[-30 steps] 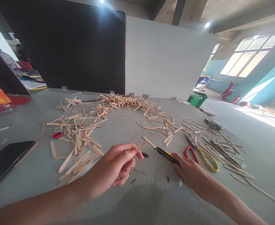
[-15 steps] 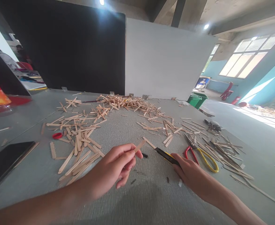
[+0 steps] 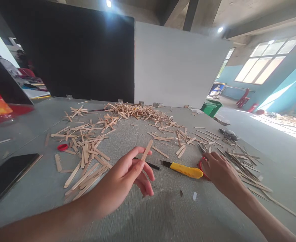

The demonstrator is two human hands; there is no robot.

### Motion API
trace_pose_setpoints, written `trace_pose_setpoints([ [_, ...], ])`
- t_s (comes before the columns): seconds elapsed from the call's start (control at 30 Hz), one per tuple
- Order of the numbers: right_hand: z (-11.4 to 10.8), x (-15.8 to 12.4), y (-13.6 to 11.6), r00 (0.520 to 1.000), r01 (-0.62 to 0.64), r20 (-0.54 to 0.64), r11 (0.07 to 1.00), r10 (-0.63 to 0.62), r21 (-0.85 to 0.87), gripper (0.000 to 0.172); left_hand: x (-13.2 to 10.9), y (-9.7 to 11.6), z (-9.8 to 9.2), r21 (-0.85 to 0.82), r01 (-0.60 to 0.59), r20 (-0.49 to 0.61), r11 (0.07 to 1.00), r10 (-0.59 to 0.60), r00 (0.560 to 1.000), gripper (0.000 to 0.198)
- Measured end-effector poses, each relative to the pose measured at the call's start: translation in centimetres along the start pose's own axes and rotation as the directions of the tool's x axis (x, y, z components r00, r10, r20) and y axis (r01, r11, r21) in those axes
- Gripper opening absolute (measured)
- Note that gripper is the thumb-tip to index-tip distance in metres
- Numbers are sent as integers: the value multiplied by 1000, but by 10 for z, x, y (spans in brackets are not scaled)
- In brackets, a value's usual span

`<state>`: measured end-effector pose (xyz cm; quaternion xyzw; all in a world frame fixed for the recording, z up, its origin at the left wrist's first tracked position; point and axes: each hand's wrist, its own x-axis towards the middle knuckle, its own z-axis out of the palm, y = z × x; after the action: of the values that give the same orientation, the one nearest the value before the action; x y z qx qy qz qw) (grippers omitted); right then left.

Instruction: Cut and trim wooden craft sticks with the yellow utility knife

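Note:
My left hand (image 3: 129, 176) pinches a short wooden craft stick (image 3: 147, 150) between thumb and forefinger, with the other fingers spread loosely below. The stick points up and away, above the grey table (image 3: 163, 215). My right hand (image 3: 219, 171) lies over the red and yellow handles of the scissors (image 3: 201, 149), its fingers curled down onto them; the blades stick out beyond the hand. A yellow utility knife (image 3: 185, 170) lies flat on the table between my two hands, untouched. A thin black stick (image 3: 151, 165) lies just behind my left fingers.
Loose wooden sticks (image 3: 87, 151) cover the table at left, with a larger heap (image 3: 137, 111) at the back and dark strips (image 3: 238, 161) at right. A red ring (image 3: 62, 147) and a black flat device (image 3: 6, 173) lie at left. Black and white boards stand behind.
My right hand let go of the yellow knife, which now lies on the table, and moved right onto the scissors. My left hand raised the stick and spread its lower fingers.

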<state>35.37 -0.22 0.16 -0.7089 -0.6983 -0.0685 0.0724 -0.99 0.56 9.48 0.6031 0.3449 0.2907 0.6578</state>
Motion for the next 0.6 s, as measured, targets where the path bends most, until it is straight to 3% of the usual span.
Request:
trace_pose_setpoints([
  [0.07,6,2,17,987,-139,71,986,145,-87,25,-2,1,0,-5,9,-5,1000,-9,1000,34],
  [0.17,13,3,34,953,-266,124,959,277,-97,34,-3,4,2,2,16,-11,1000,-16,1000,34],
  [0.33,10,4,55,934,-294,182,951,307,-95,15,-4,5,3,21,-26,-49,999,27,998,33],
  [0.47,-3,7,68,929,-310,187,947,321,-84,25,-3,4,2,19,-78,-78,997,79,994,32],
  [0.6,-20,11,67,941,-330,75,944,331,-30,29,-3,5,2,39,-63,-91,997,67,994,35],
])
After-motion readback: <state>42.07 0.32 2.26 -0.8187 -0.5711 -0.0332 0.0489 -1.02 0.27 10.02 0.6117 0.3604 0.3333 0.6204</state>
